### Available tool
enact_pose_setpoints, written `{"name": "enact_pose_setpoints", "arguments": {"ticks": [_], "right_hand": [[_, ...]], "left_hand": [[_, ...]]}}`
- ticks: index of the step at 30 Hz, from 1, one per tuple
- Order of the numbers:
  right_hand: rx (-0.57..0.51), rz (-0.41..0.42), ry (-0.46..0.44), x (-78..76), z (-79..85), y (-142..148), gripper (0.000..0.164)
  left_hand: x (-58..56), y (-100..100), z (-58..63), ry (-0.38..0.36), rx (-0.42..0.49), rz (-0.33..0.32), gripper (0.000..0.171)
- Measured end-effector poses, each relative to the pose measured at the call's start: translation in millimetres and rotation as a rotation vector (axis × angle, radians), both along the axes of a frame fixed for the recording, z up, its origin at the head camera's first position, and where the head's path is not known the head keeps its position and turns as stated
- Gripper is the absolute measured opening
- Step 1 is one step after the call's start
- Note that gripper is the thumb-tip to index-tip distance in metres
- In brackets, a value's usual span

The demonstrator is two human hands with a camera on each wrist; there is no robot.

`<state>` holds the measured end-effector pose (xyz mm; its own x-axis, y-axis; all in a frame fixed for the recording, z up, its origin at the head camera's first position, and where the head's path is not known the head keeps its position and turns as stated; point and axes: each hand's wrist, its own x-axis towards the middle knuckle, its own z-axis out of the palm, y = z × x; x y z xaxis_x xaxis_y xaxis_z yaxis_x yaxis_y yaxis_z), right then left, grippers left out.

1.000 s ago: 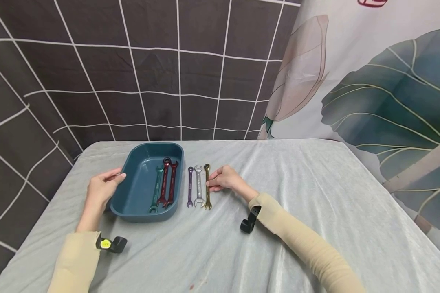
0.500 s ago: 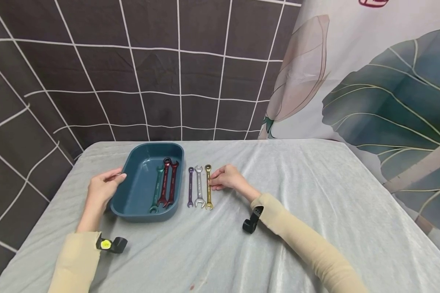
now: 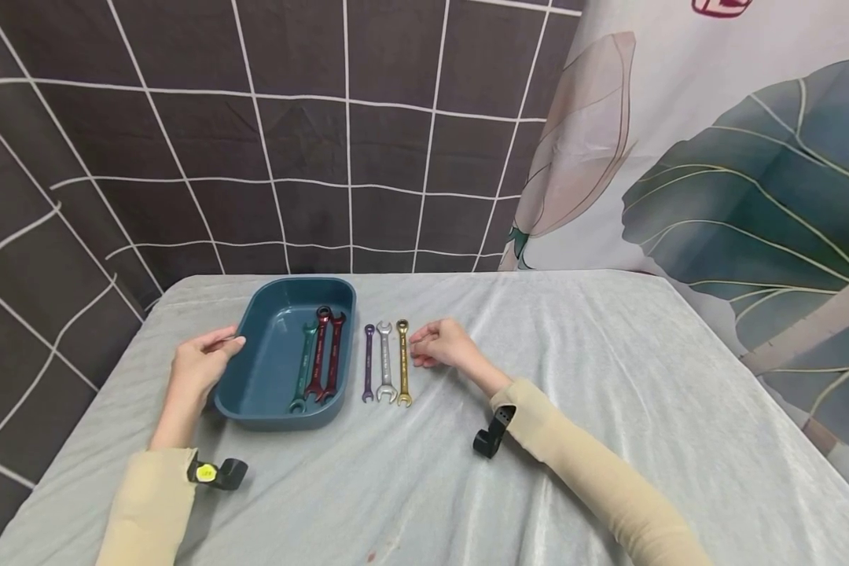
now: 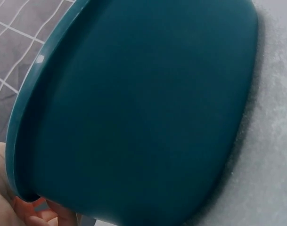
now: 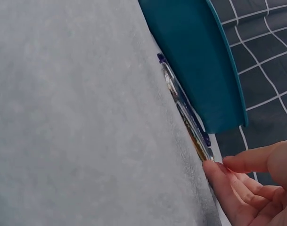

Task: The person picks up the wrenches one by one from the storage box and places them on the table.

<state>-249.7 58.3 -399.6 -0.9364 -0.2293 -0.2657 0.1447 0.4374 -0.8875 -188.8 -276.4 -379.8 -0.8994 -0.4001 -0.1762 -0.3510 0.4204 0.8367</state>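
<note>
Head view: left hand (image 3: 200, 368) pinches the left rim of a blue-teal rounded rectangular plastic basin (image 3: 262, 381), thumb over the edge. Basin sits on a pale grey velvety cloth (image 3: 424, 487). Inside, toward its right side: a green metal wrench (image 3: 303, 369), then a dark red metal wrench with a ring at its far end (image 3: 318, 358), then a second dark red metal wrench (image 3: 335, 358) with an open far end. All three lean slightly. Right of the basin, on the cloth, a row of three, near each other: a slim purple metal wrench (image 3: 369, 365), a silver metal wrench with two open ends (image 3: 386, 365), a gold metal wrench with a ring at its far end (image 3: 404, 365). Right hand (image 3: 444, 346) is just beside the gold one, fingers loosely bent, holding nothing. Beige sleeves on both arms, black camera on each wrist. Dark wall covering with white grid lines behind.

Left wrist view: basin's outer wall fills most of it; hand at lower left, gripping the rim, fingers under the lip.

Right wrist view: row of wrenches seen low, basin behind. Hand at lower right, thumb and finger tips near the gold wrench's end; can't tell from here if they touch.
</note>
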Motion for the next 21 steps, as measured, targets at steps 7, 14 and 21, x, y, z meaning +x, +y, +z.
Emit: {"name": "enact_pose_setpoints", "arguments": {"ticks": [7, 14, 21], "right_hand": [[-0.002, 0.0, 0.015, 4.5, 3.0, -0.2, 0.02], [-0.001, 0.022, 0.05, 10.6, 9.5, -4.6, 0.021], [-0.009, 0.05, 0.036, 13.3, 14.7, -13.2, 0.024]], "left_hand": [[0.3, -0.2, -2.2, -0.004, 0.043, 0.011, 0.048], [-0.3, -1.5, -2.0, -0.012, 0.063, 0.008, 0.048], [0.0, -1.1, -1.4, -0.004, 0.064, 0.009, 0.048]]}}
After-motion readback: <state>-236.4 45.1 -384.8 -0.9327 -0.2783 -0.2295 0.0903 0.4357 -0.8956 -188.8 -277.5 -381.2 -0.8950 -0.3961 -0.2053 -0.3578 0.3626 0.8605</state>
